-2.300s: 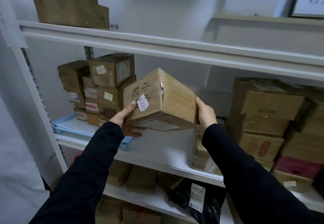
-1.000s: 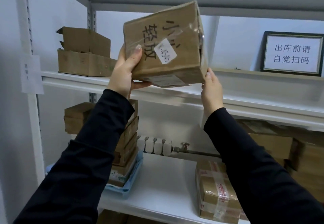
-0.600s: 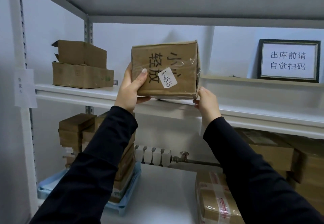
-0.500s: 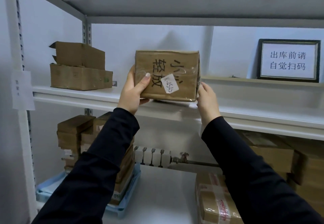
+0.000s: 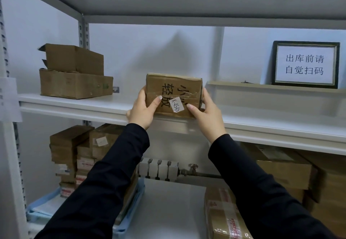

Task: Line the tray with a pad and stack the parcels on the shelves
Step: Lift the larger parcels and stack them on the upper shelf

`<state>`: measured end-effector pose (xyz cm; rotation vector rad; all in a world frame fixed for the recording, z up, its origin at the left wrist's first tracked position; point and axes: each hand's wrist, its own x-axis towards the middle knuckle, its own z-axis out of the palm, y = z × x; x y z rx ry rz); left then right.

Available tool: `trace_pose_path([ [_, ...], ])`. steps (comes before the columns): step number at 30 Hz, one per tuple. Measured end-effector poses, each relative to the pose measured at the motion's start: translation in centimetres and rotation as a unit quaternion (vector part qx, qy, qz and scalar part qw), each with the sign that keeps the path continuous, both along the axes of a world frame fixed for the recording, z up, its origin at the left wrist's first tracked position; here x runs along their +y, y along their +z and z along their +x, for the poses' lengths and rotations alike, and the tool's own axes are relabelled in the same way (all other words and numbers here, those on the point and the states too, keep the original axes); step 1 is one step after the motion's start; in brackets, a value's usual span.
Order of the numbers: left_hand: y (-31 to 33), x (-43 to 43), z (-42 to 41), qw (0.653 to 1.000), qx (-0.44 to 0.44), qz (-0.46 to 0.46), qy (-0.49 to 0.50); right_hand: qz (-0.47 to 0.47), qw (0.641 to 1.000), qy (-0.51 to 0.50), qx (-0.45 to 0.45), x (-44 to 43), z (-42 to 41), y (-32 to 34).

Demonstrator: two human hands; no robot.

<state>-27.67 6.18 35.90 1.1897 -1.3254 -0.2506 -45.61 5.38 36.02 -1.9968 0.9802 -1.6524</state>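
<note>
One parcel, brown cardboard, taped, black handwriting on the front, one white label reading K-4545. It stands upright between my two hands, bottom edge down on the upper shelf, close to the front lip. I can't tell if its full weight is on the board.

My left hand clamps the parcel's left side. The thumb lies across the front face just left of the label, and the other fingers wrap behind, hidden. My right hand clamps the right side. Its thumb is on the front face just right of the label, and its fingers run up the right edge. Both hands are curled onto the box. The label sits between the two thumbs.

Well left of my left fingers on the same shelf are two cartons, stacked, the top one with its flaps open. Well right of my right fingers, on a ledge, is one framed sign.

Below my hands on the lower shelf is one blue tray, under my left sleeve, with a stack of small parcels in it. The count is unclear, as my arm blocks some. Under my right sleeve is one taped parcel, with bigger brown boxes further right.
</note>
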Motion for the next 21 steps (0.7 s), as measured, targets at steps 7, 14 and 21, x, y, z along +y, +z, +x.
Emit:
trace_pose_path([
  [7, 0.9, -0.2, -0.8, 0.993, -0.037, 0.071, 0.084, 0.019, 0.997, -0.051, 0.05, -1.1, 0.0, -0.1],
  [14, 0.3, -1.6, -0.8, 0.985, -0.083, 0.107, 0.103, -0.014, 0.979, -0.163, 0.123, -2.7, 0.7, -0.7],
  [21, 0.0, -2.1, -0.8, 0.98, -0.107, 0.119, 0.121, -0.005, 0.965, -0.21, 0.16, -3.3, 0.9, -1.0],
])
